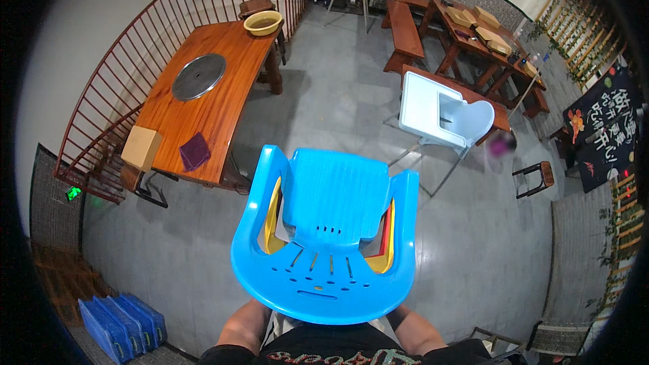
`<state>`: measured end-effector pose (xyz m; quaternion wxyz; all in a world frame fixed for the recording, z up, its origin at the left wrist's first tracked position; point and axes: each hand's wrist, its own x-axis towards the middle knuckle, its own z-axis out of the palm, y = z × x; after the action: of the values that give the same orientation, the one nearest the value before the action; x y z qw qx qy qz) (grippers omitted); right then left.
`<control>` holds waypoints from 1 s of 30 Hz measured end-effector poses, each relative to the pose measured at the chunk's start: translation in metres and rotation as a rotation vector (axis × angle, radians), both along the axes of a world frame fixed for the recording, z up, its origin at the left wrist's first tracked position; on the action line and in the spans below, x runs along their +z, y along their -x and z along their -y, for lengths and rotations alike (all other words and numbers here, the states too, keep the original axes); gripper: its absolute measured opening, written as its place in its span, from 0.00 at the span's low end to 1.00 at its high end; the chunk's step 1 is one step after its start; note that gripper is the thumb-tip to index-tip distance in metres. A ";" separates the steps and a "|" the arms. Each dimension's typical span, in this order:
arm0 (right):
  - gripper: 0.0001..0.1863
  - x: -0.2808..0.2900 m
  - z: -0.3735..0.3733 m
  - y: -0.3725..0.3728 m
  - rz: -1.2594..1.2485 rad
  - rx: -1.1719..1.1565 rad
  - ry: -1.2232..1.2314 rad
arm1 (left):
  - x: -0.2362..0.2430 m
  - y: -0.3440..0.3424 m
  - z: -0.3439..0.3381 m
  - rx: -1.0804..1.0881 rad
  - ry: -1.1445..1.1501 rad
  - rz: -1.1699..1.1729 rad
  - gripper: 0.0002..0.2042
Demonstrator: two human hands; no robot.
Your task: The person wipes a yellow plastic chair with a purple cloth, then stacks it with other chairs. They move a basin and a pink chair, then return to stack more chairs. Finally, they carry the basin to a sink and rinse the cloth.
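Observation:
A blue plastic armchair (337, 196) fills the middle of the view, right in front of my body, its backrest nearest to me. Yellow (270, 226) and red (386, 230) plastic edges show through its arm openings, so other chairs appear nested beneath it. My left forearm (243, 324) and right forearm (415, 328) reach up under the backrest on either side. The chair hides both hands, so their fingers and grip cannot be seen.
On the left stands a wooden table (226, 105) with a round metal plate, yellow basin (263, 23), carton (141, 148) and purple cloth (195, 152). A pale blue high chair (433, 118) is ahead right, near benches. A small stool (534, 179) stands right; blue folded items (122, 328) lie lower left.

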<state>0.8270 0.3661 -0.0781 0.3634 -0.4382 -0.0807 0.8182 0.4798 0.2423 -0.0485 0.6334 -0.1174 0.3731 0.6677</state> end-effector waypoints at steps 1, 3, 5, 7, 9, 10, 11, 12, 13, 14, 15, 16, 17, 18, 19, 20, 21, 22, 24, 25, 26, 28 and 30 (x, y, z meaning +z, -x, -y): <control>0.21 -0.001 -0.014 0.011 -0.005 -0.007 -0.001 | -0.001 0.010 -0.015 -0.001 0.003 -0.004 0.32; 0.22 -0.002 -0.038 0.032 -0.008 -0.013 0.003 | -0.002 0.028 -0.044 0.002 0.006 0.000 0.32; 0.22 -0.001 -0.067 0.050 -0.018 -0.025 -0.005 | -0.002 0.044 -0.077 -0.006 -0.002 -0.006 0.32; 0.22 -0.003 -0.100 0.066 -0.028 -0.043 -0.017 | -0.003 0.058 -0.115 -0.021 -0.011 -0.009 0.31; 0.22 -0.004 -0.132 0.084 -0.037 -0.054 -0.026 | -0.003 0.073 -0.149 -0.027 -0.013 -0.018 0.31; 0.22 -0.005 -0.147 0.092 -0.041 -0.057 -0.028 | -0.002 0.079 -0.165 -0.034 -0.015 -0.020 0.31; 0.22 -0.006 -0.164 0.101 -0.048 -0.062 -0.029 | -0.002 0.086 -0.183 -0.035 -0.016 -0.022 0.31; 0.22 -0.007 -0.183 0.109 -0.051 -0.067 -0.036 | -0.002 0.093 -0.204 -0.036 -0.020 -0.023 0.31; 0.22 -0.008 -0.200 0.118 -0.057 -0.075 -0.040 | 0.000 0.100 -0.220 -0.044 -0.017 -0.029 0.31; 0.22 -0.008 -0.217 0.125 -0.063 -0.083 -0.040 | 0.000 0.107 -0.239 -0.049 -0.015 -0.037 0.31; 0.22 -0.008 -0.233 0.132 -0.069 -0.093 -0.038 | 0.000 0.112 -0.258 -0.052 -0.015 -0.035 0.31; 0.22 -0.007 -0.252 0.137 -0.078 -0.102 -0.041 | 0.000 0.118 -0.278 -0.061 -0.020 -0.035 0.31; 0.22 -0.007 -0.265 0.142 -0.080 -0.110 -0.038 | 0.002 0.121 -0.292 -0.064 -0.006 -0.041 0.31; 0.22 -0.008 -0.284 0.147 -0.088 -0.113 -0.039 | 0.003 0.127 -0.312 -0.061 -0.008 -0.049 0.31; 0.22 -0.010 -0.307 0.154 -0.097 -0.118 -0.042 | 0.005 0.134 -0.332 -0.057 -0.005 -0.055 0.31; 0.22 -0.012 -0.329 0.162 -0.100 -0.126 -0.039 | 0.004 0.141 -0.353 -0.055 0.000 -0.058 0.30; 0.22 -0.012 -0.347 0.166 -0.100 -0.129 -0.036 | 0.004 0.145 -0.371 -0.052 0.007 -0.061 0.30; 0.22 -0.012 -0.367 0.170 -0.103 -0.134 -0.031 | 0.005 0.150 -0.390 -0.049 0.014 -0.065 0.30; 0.22 -0.012 -0.408 0.183 -0.106 -0.127 -0.027 | 0.006 0.162 -0.430 -0.032 0.016 -0.069 0.30; 0.22 -0.012 -0.429 0.190 -0.108 -0.120 -0.025 | 0.007 0.169 -0.451 -0.023 0.016 -0.077 0.30; 0.22 -0.013 -0.454 0.199 -0.113 -0.117 -0.027 | 0.007 0.180 -0.477 -0.014 0.012 -0.093 0.30; 0.22 -0.016 -0.498 0.208 -0.109 -0.124 -0.037 | 0.009 0.193 -0.533 -0.010 -0.005 -0.102 0.30; 0.22 -0.013 -0.542 0.224 -0.121 -0.120 -0.043 | 0.017 0.212 -0.588 -0.001 -0.025 -0.119 0.30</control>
<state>0.6030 0.9081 -0.0912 0.4255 -0.3839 -0.0497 0.8180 0.2680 0.8299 -0.0315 0.6121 -0.0695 0.4018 0.6775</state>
